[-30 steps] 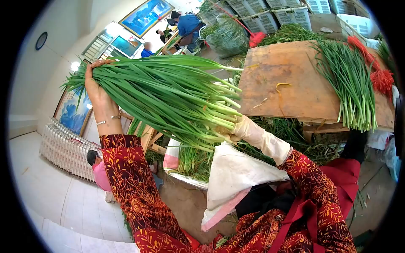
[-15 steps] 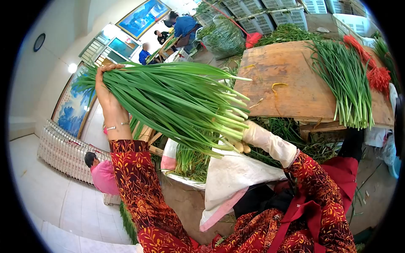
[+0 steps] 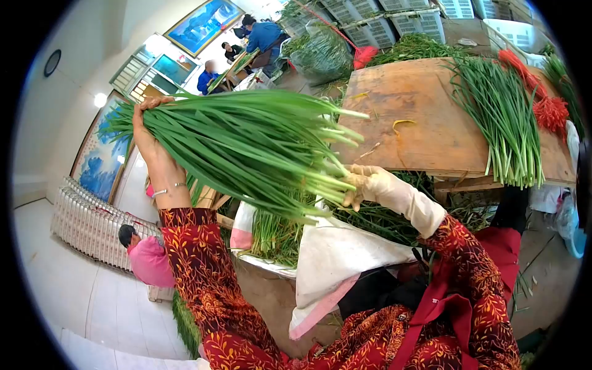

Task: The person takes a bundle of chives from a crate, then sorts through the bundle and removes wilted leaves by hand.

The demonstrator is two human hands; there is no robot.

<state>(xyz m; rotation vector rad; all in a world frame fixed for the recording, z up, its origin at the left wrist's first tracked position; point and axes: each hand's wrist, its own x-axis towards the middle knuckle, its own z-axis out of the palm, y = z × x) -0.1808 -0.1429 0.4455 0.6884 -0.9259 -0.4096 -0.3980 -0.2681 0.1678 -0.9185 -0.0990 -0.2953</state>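
My left hand (image 3: pixel 151 105), bare with a bracelet at the wrist, is closed round the leafy end of a large bunch of garlic chives (image 3: pixel 246 139). The bunch is held up in the air, its pale stem ends fanned out toward the right. My right hand (image 3: pixel 365 185), in a cream glove, has its fingers curled on the lower stem ends. Part of those fingertips is hidden among the stems. Below the bunch, more cut chives (image 3: pixel 274 237) lie on a white sack (image 3: pixel 330 259) with a pink edge.
At the right stands a wooden table (image 3: pixel 419 117) bearing another chive bunch (image 3: pixel 499 123) and red ties (image 3: pixel 549 114). Grey crates (image 3: pixel 422 28) are stacked behind. A person in pink (image 3: pixel 148 259) sits at the left, and other people work at the back.
My right hand has moved up from under the stem ends and its fingers now curl on them. The bunch has shifted slightly left in my left hand.
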